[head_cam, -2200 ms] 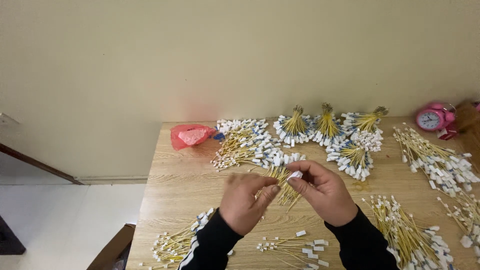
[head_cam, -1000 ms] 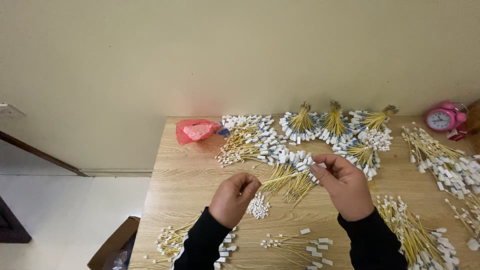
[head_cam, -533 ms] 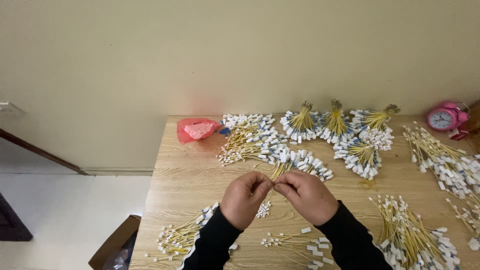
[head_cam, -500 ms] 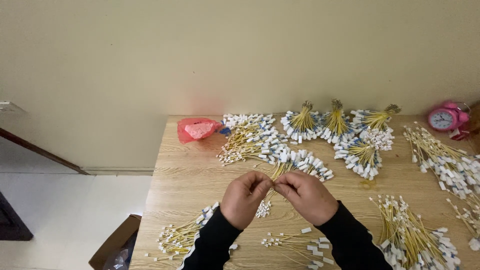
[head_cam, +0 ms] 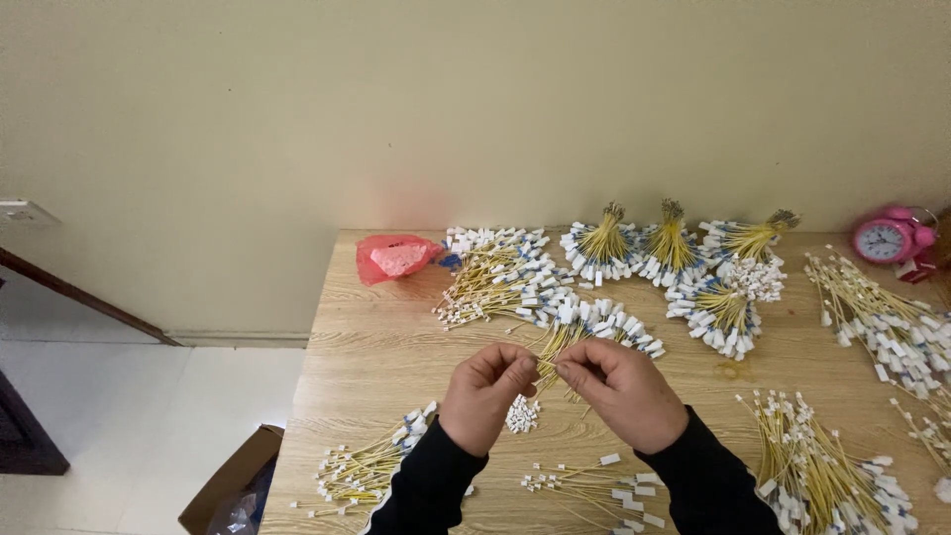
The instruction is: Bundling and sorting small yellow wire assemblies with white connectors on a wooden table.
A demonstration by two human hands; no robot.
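Observation:
My left hand (head_cam: 482, 395) and my right hand (head_cam: 620, 389) meet over the middle of the wooden table (head_cam: 376, 347). Both pinch the stem end of a bundle of thin yellow wires with white connector tips (head_cam: 594, 326), which fans away from me toward the far side. A small clump of white connectors (head_cam: 521, 415) lies just under my left hand.
Tied wire bundles (head_cam: 674, 248) stand along the back edge, loose wire piles (head_cam: 495, 275) lie at centre, right (head_cam: 882, 317) and near the front (head_cam: 822, 471). A red plastic bag (head_cam: 396, 258) sits back left, a pink alarm clock (head_cam: 887, 238) back right. A cardboard box (head_cam: 233, 490) is on the floor left.
My hands came together from apart, closing on the bundle's stem. The bundle now points away from me between both hands.

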